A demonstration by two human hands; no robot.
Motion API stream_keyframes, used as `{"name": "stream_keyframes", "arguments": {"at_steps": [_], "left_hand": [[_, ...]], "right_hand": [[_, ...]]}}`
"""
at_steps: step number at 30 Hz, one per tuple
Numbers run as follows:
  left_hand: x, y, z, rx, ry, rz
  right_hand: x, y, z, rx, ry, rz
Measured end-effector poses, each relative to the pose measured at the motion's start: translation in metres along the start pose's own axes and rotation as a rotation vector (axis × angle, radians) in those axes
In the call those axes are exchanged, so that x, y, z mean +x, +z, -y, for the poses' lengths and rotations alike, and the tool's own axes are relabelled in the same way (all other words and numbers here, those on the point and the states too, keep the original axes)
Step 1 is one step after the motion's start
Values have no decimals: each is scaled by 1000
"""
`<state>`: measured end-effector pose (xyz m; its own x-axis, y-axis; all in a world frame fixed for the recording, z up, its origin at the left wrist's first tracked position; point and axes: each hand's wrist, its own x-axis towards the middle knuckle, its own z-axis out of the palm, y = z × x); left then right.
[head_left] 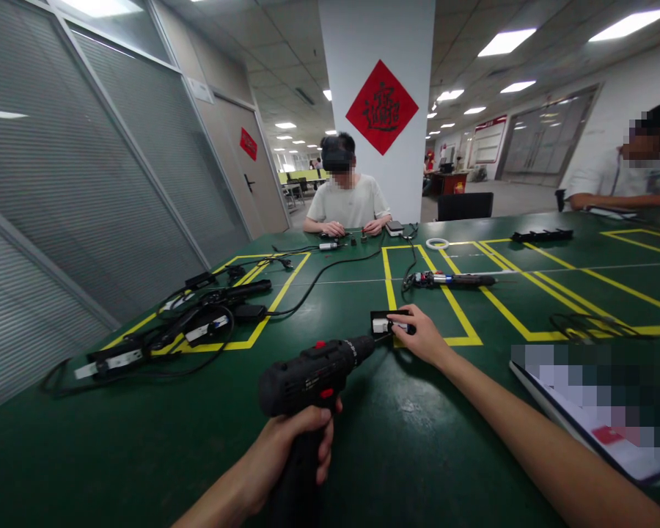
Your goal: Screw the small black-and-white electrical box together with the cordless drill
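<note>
My left hand (286, 447) is wrapped round the grip of a black cordless drill (313, 374), whose nose points at a small black and white box-shaped part (386, 323) on the green table (418, 433). My right hand (421, 336) is closed on that part from the right, with a finger lying across its top, holding it down against the table. The drill's tip sits right at the part's near left edge.
Several black adapters and tangled cables (198, 323) lie at the left inside yellow tape lines. An electric screwdriver (451, 279) and a tape roll (436, 243) lie farther back. A person (347, 198) sits opposite; another (632, 176) at the far right. A blurred sheet (599, 411) lies near right.
</note>
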<state>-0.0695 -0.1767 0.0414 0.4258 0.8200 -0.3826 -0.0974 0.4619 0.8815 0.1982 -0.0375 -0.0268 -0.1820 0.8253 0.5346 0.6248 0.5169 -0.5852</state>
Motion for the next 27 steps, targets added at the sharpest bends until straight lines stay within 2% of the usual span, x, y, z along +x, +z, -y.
{"name": "stream_keyframes", "arguments": {"at_steps": [5, 13, 27], "left_hand": [[2, 0, 2, -13, 19, -26], [6, -5, 2, -44, -24, 20], [3, 0, -3, -49, -16, 7]], "right_hand": [[0, 1, 0, 1, 1, 6], [1, 3, -2, 2, -2, 2], [1, 2, -3, 11, 11, -11]]}}
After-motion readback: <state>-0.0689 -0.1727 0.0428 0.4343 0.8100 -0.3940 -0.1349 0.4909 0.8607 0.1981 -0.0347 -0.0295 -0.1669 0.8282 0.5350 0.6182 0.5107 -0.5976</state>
